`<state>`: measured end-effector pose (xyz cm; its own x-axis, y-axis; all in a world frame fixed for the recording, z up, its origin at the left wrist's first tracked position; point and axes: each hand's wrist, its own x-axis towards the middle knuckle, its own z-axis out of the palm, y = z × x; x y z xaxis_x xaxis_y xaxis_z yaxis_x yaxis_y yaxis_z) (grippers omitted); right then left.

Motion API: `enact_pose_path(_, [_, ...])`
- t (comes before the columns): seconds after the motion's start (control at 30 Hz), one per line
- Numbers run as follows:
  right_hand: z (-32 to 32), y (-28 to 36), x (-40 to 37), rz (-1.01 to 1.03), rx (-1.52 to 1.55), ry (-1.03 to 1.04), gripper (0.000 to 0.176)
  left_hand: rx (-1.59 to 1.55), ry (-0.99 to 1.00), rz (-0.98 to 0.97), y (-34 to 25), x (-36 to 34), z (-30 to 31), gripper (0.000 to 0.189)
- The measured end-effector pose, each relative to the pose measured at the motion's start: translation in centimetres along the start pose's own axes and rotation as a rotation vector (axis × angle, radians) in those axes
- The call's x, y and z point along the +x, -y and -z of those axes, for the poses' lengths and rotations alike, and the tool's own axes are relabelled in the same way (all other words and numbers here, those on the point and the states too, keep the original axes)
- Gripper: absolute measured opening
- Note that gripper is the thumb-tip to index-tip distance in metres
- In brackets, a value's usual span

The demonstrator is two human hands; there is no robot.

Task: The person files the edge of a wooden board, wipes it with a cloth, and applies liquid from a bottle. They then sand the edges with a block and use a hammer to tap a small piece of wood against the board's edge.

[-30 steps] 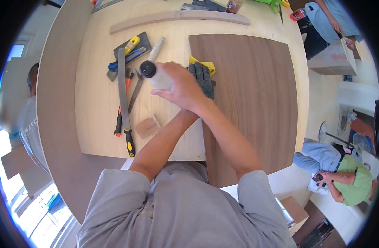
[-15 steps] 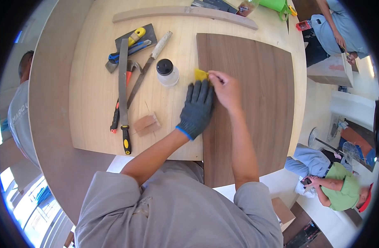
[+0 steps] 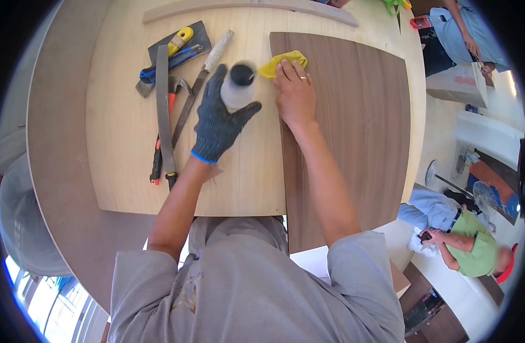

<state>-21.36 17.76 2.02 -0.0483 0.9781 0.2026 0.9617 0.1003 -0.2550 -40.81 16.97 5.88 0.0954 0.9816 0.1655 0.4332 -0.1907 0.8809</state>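
Observation:
My left hand [image 3: 218,123], in a dark knitted glove with a blue cuff, curves around a clear bottle with a black cap [image 3: 238,94]. Its fingers lie along the bottle's left side and the thumb sticks out on the right; the bottle is blurred. My bare right hand [image 3: 295,94], with a ring on one finger, has its fingertips on a bunched yellow cloth [image 3: 284,63]. That cloth lies over the left edge of a brown wood-grain panel [image 3: 351,131], which rests on the pale wooden table [image 3: 245,188].
Left of the bottle lie a long flat file [image 3: 164,108], a hammer [image 3: 172,98], a saw-like blade with a worn handle [image 3: 219,50], a blue cutter [image 3: 185,56] and a yellow tape-like tool [image 3: 180,40]. A wooden strip [image 3: 251,4] spans the back. Other people are at the right.
My left hand has left the cloth and moved left to the bottle, which has shifted slightly right. My right hand has moved up the panel's edge with the cloth, now spread wider.

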Motion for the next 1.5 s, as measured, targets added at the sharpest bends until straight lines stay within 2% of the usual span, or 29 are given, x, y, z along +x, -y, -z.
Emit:
enact_pose_path(0.07, [0.2, -0.4, -1.5, -0.011, 0.013, 0.033, 0.039, -0.033, 0.127, 0.093, 0.2, 1.0, -0.2, 0.082])
enact_pose_path(0.17, [1.5, 0.9, -3.9, -0.065, -0.065, 0.071, 0.037, 0.027, 0.058, 0.067, 0.5, 0.4, -0.5, 0.072])
enact_pose_path(0.3, [0.8, 0.6, -0.1, -0.044, -0.022, 0.025, 0.037, -0.083, 0.003, 0.083, 0.6, -0.3, -0.6, 0.066])
enact_pose_path(0.37, [0.7, 0.5, 0.9, -0.052, 0.012, 0.041, 0.038, -0.078, 0.034, 0.092, 0.3, -0.4, -0.2, 0.063])
enact_pose_path(0.5, [1.5, 0.6, -2.5, -0.018, -0.028, 0.045, 0.038, -0.025, 0.041, 0.065, 0.6, -0.7, 0.2, 0.058])
enact_pose_path(0.6, [1.9, 0.9, -1.8, -0.014, -0.062, 0.057, 0.038, -0.108, 0.029, 0.104, 1.0, -1.0, 0.0, 0.056])
enact_pose_path(0.77, [0.6, 0.4, 1.4, -0.028, -0.007, 0.038, 0.037, -0.072, 0.034, 0.056, 1.4, -0.9, -0.1, 0.056])
enact_pose_path(0.9, [2.3, 1.1, -2.9, -0.023, -0.037, 0.083, 0.037, -0.067, 0.017, 0.011, 1.4, -0.9, -0.1, 0.058])
enact_pose_path(0.97, [3.3, 1.4, -4.8, -0.026, -0.041, 0.112, 0.036, -0.101, 0.017, 0.068, 1.3, -1.1, -0.3, 0.061])
enact_pose_path(1.27, [0.8, 0.5, 5.0, -0.062, -0.047, 0.09, 0.034, -0.042, 0.017, 0.029, 1.4, -0.7, -0.2, 0.064])
enact_pose_path(1.37, [1.8, 1.2, 1.2, -0.056, -0.113, 0.122, 0.035, -0.099, 0.001, 0.03, 1.6, -0.9, -0.4, 0.065])
enact_pose_path(1.5, [4.7, 2.3, -8.6, -0.014, -0.057, 0.158, 0.039, -0.094, -0.016, 0.006, 1.9, -1.1, -0.5, 0.066])
